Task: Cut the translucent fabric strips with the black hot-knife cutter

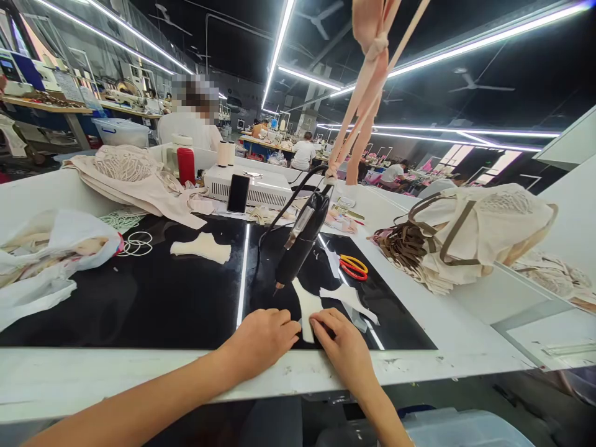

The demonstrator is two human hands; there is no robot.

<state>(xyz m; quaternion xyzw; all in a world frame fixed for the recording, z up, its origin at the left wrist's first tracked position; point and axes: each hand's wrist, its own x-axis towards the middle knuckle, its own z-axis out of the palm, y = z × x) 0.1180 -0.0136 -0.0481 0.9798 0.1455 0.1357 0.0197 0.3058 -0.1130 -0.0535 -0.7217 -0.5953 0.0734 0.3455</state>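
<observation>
A narrow-waisted cream fabric piece (308, 309) lies on the black mat between my hands. My left hand (263, 340) is closed, its curled fingertips at the left edge of that piece. From the other side my right hand (344, 349) pinches its right edge between thumb and fingers. Just above it hangs a black handheld tool (302, 233) with a pointed copper-coloured tip, tied to knotted pink fabric strips (365, 93). Another cream piece (350, 298) rests to the right, partly over a greyish scrap. A similar piece (201, 248) lies farther left.
Scissors (354, 267) with orange and red handles lie on the black mat (162, 304). Behind stand a white box (261, 186), a phone (238, 193) and a red bottle (185, 166). Garment piles (488, 230) flank the right, a plastic bag (51, 248) the left. Other people sit beyond.
</observation>
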